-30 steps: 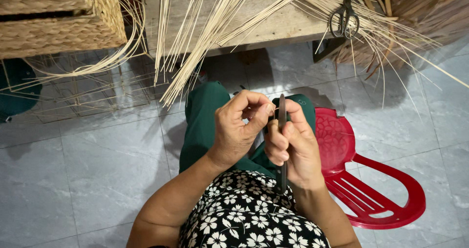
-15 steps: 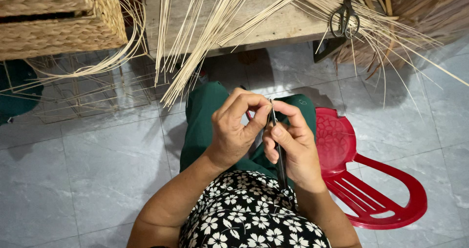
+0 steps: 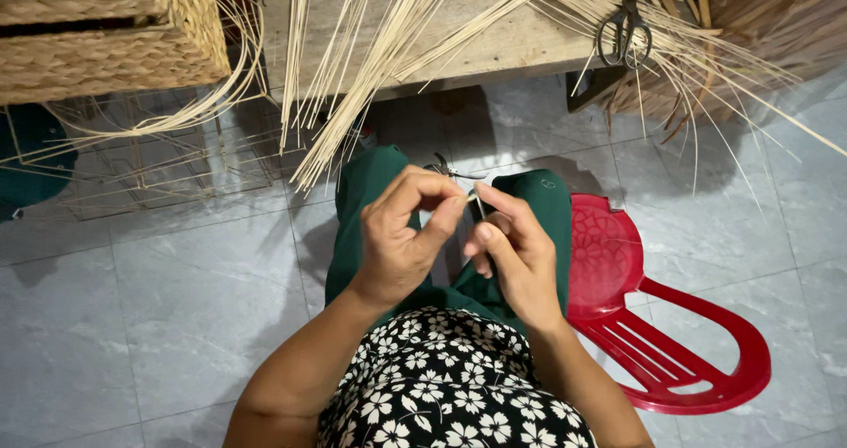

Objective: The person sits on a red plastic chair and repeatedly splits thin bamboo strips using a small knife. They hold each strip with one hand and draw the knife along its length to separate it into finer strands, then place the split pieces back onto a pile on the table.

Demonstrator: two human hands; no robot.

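Head view: my left hand [image 3: 401, 240] and right hand [image 3: 516, 254] meet over my lap, both pinching one thin pale reed strip [image 3: 473, 203]. Risk, I judge: over-bending snaps it. Reed bundle [image 3: 379, 60] overhangs counter [image 3: 520, 46]; scissors [image 3: 625, 29] beside.

Just beyond the fingers [image 3: 445, 203] of both hands, a fan of pale reed strips [image 3: 371, 86] hangs off the tabletop [image 3: 520, 46] edge and crowds the way forward. Above and left of them stand a woven basket [image 3: 106, 51] and a wire frame [image 3: 159, 161]. To their right a red plastic chair [image 3: 653, 324] fills the floor. Left of the fingers, the grey tiled floor [image 3: 132, 307] lies open.
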